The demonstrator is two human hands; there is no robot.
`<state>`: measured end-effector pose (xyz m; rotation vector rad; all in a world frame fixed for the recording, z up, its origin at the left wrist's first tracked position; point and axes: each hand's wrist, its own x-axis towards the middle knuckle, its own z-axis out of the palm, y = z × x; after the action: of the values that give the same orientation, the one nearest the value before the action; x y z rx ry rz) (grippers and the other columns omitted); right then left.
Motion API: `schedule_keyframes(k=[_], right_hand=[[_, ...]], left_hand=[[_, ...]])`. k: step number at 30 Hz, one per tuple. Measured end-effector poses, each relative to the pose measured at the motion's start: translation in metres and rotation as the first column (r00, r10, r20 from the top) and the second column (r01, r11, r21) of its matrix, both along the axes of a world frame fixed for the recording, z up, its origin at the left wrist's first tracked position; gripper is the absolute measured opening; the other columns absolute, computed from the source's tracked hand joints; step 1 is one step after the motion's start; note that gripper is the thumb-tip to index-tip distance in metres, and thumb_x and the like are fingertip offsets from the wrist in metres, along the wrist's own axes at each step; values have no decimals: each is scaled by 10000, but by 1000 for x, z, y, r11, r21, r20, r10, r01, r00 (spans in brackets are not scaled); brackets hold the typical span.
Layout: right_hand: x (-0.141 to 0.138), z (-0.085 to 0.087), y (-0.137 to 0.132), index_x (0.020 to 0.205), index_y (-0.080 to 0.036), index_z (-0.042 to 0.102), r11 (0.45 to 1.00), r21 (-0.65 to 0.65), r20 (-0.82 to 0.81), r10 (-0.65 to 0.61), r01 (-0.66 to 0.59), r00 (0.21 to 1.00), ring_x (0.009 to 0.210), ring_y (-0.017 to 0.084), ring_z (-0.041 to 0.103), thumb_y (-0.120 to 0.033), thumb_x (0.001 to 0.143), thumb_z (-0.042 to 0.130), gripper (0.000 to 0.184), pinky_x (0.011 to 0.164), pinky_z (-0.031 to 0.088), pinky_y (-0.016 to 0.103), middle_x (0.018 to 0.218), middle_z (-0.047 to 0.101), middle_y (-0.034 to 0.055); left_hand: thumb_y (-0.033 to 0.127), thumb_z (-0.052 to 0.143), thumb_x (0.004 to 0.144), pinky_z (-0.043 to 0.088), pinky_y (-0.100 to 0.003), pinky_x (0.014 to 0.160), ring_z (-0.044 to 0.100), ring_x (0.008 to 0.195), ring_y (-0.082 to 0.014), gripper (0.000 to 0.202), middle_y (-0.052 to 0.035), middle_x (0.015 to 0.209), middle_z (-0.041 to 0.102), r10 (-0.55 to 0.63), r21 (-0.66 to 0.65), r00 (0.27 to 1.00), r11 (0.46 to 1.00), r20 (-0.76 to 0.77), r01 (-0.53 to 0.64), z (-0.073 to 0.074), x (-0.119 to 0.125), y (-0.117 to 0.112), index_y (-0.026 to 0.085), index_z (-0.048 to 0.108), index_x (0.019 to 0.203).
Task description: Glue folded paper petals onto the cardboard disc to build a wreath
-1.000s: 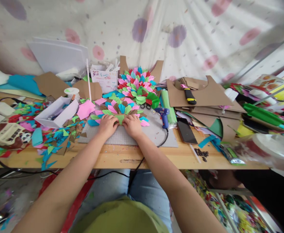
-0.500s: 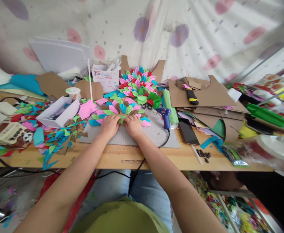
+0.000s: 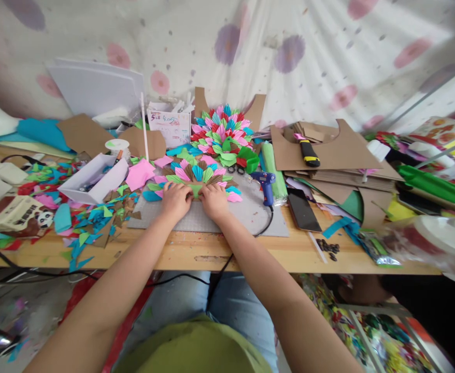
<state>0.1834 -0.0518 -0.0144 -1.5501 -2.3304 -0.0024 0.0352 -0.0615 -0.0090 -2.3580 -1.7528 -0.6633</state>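
My left hand (image 3: pixel 176 201) and my right hand (image 3: pixel 214 201) are side by side over the near edge of a fan of crinkled paper petals (image 3: pixel 197 172) in blue, green, pink and brown. Between them lies a small light-green strip of paper (image 3: pixel 195 190). The fingers of both hands are bent and closed on its two ends, with the fingertips partly hidden. Beneath is a grey cutting mat (image 3: pixel 243 217). A blue glue gun (image 3: pixel 265 187) stands to the right, its black cord running towards the table's front edge.
Behind the fan stands a petal-covered cardboard piece (image 3: pixel 219 132). Paper scraps (image 3: pixel 95 220) and a white box (image 3: pixel 95 181) crowd the left. To the right are a phone (image 3: pixel 303 210), a yellow-black cutter (image 3: pixel 309 154), stacked cardboard (image 3: pixel 328 181) and small dark pieces (image 3: pixel 327 246).
More of the light-green strip shows between my hands, and my left hand's fingers have shifted slightly. The petal fan and the tools stay in place.
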Motion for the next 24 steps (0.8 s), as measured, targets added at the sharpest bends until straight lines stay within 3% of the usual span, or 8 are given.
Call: schedule_keyframes(k=[6,10,20,24], right_hand=[[0,2,-1,911,-205,671,1000,24,1,1,-1,1000,987,241,467,-250,889,481,196,816,329,347,969,638,74],[2,5,-3,912,-207,679,999,13,14,30,-30,999,982,238,467,-252,895,474,212,824,321,354,960,641,75],[3,6,-3,910,-187,679,998,17,29,52,-53,998,968,234,485,-235,895,469,216,814,330,339,950,642,81],[2,6,-3,1017,-194,652,999,16,21,41,-42,999,986,237,498,-219,891,469,223,833,329,348,969,652,83]], left_hand=[[208,560,762,292,-453,996,565,897,-242,65,-45,827,655,-4,-2,1000,1000,5,4,1,1,-1,219,623,749],[203,574,752,285,-446,999,565,902,-238,93,-45,830,659,2,-18,999,1000,38,-1,1,1,-1,217,627,827],[223,582,754,333,-444,902,524,975,-268,48,-66,905,637,27,-34,1000,999,6,-27,0,1,-1,218,621,781],[217,576,762,340,-432,872,526,956,-261,40,-63,890,643,13,-46,1000,999,12,-13,0,1,-1,217,615,770]])
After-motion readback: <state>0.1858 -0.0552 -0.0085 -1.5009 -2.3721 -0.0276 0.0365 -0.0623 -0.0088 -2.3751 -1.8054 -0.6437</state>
